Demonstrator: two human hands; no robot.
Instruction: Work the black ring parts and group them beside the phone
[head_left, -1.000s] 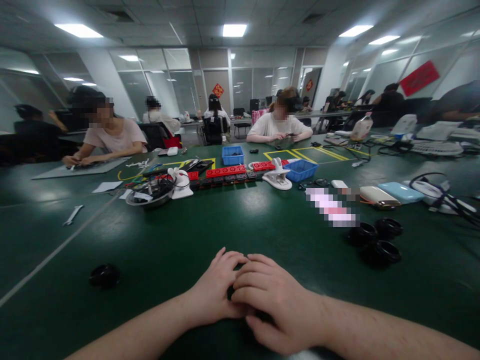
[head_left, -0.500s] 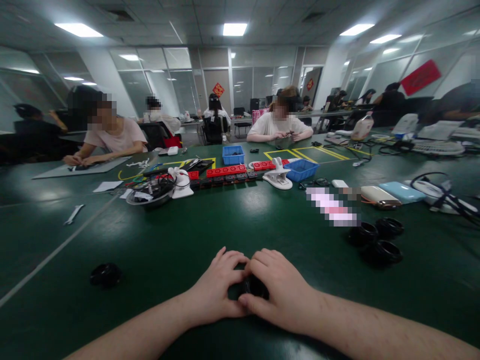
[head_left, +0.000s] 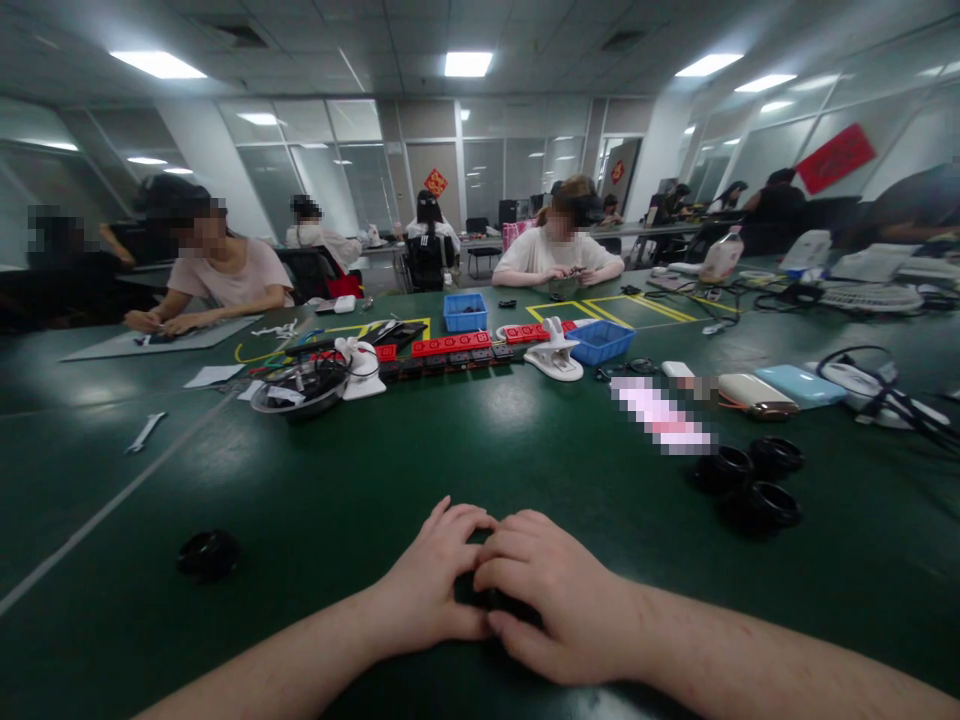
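My left hand (head_left: pixel 439 570) and my right hand (head_left: pixel 559 595) meet low in the middle of the view, resting at the green table (head_left: pixel 360 520). Between them is a black ring-shaped part (head_left: pixel 514 606), mostly hidden by the fingers. The left fingers and thumb curve round it from the left. Over it from the right lies the right hand, its fingertips against the left fingers and its thumb on the near side. A similar black ring (head_left: pixel 208 555) sits alone to the left. Several more black rings (head_left: pixel 761 508) are grouped at the right.
Beyond the hands stand red power strips (head_left: pixel 450 345), a white clip stand (head_left: pixel 553 355), a blue bin (head_left: pixel 602 342) and a bowl of cables (head_left: pixel 300 392). A wrench (head_left: pixel 146 432) lies far left. Power banks (head_left: pixel 757 395) lie at the right. Co-workers sit across the table.
My right hand has shifted slightly down and rolled further over the black ring, covering more of it; its fingers overlap the gap more. My left hand is nearly unchanged.
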